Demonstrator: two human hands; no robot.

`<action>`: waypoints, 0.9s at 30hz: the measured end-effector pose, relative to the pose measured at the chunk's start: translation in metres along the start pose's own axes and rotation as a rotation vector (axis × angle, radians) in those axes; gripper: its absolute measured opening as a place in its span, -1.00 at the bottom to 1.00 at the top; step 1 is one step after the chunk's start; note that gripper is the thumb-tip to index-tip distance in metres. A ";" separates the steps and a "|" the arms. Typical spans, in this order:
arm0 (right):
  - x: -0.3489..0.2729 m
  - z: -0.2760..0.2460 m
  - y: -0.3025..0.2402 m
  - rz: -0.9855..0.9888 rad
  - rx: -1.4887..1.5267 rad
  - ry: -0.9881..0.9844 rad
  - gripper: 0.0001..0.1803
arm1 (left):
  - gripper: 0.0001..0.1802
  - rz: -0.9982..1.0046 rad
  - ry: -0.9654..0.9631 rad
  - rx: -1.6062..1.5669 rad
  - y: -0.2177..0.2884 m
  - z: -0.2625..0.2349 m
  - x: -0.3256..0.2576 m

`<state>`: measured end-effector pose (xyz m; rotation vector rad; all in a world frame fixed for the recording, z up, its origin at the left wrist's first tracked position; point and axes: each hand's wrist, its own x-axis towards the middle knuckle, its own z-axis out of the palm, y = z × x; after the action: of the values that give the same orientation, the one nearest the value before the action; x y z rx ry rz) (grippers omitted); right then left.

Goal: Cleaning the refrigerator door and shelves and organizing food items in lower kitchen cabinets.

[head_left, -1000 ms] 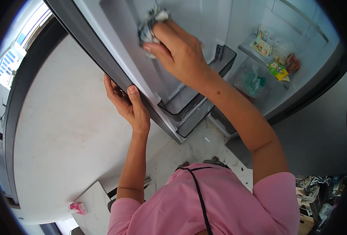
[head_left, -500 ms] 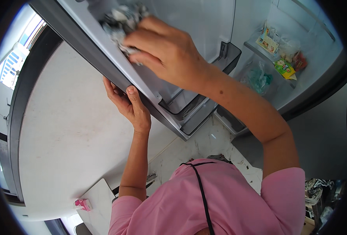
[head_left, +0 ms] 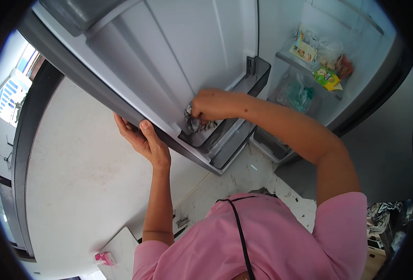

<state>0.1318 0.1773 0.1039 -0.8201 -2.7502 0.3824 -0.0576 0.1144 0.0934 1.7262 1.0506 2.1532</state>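
The open refrigerator door [head_left: 178, 51] slants across the upper left, its white inner panel facing me. My left hand [head_left: 148, 142] grips the door's grey outer edge, with the thumb on the near side. Closed around a crumpled black-and-white patterned cloth [head_left: 191, 122], my right hand [head_left: 212, 105] is low on the inner panel, just above the lower door bin [head_left: 258, 78]. The fingers and wrist hide part of the cloth and of the bin behind them.
Inside the refrigerator at right, a shelf [head_left: 299, 63] carries bagged food and a yellow-green packet [head_left: 326, 78]. A teal plastic bag [head_left: 302, 95] lies below it. A pink box [head_left: 105, 258] sits on a white table [head_left: 122, 242] at lower left. Another bin [head_left: 85, 14] is at the door's upper part.
My right hand has moved the cloth down the inner panel, from near the door's upper edge to the lower bin. My left hand keeps its hold on the door edge.
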 end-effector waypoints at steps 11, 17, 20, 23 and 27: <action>-0.038 -0.029 0.082 0.658 -0.270 0.174 -0.84 | -0.30 0.012 -0.006 0.020 0.000 -0.007 0.008; -0.009 -0.054 0.024 0.448 0.519 1.222 -0.74 | -0.32 0.012 -0.012 0.000 0.005 -0.001 0.003; 0.022 -0.120 -0.011 0.193 0.006 1.586 -0.73 | -0.32 -0.011 -0.040 -0.013 0.011 0.000 -0.001; 0.039 -0.119 -0.018 0.191 -0.027 1.674 -0.62 | -0.28 0.011 -0.031 -0.023 0.017 0.000 0.000; 0.013 -0.002 -0.072 -0.006 0.079 1.182 -0.48 | -0.34 0.000 -0.008 0.004 0.013 -0.008 -0.001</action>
<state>0.0860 0.1275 0.1308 -0.6827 -1.6196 -0.0300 -0.0607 0.1008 0.0999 1.7351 1.0543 2.1434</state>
